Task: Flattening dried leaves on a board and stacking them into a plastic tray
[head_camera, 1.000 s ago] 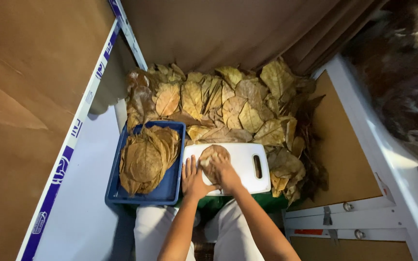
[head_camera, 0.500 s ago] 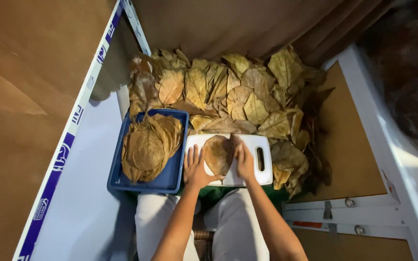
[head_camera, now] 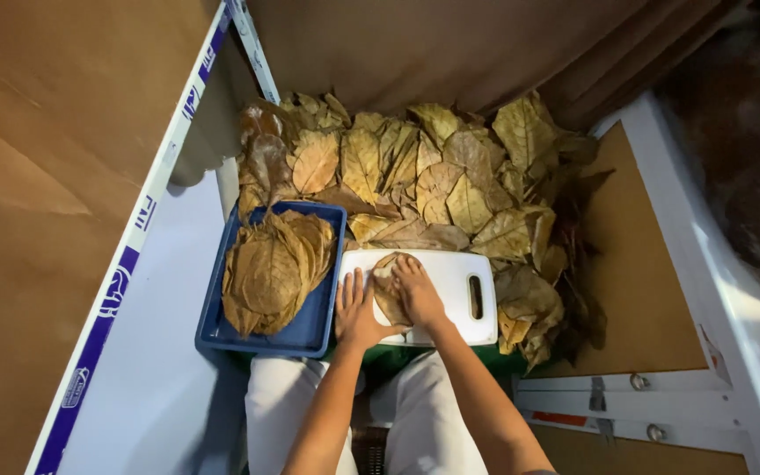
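Both your hands lie flat, fingers stretched out, on one dry brown leaf [head_camera: 389, 286] that rests on the white cutting board [head_camera: 450, 281] in front of your knees. Your left hand [head_camera: 356, 310] presses the near left edge of the leaf, partly on the board, and your right hand [head_camera: 417, 293] covers its right side; neither hand is closed around anything, they only press down with open palms. Just to the left of your left hand stands a blue tray [head_camera: 310, 325] touching the board, and in it lies a stack of flat leaves [head_camera: 270, 268]. To the right of your right hand you see the handle slot [head_camera: 475, 297] of the board. Beyond your fingertips and around the far and right sides of the board is a big loose pile of dry leaves [head_camera: 433, 167], some overlapping the board's edge. A brown cardboard wall [head_camera: 63, 132] rises on the left.
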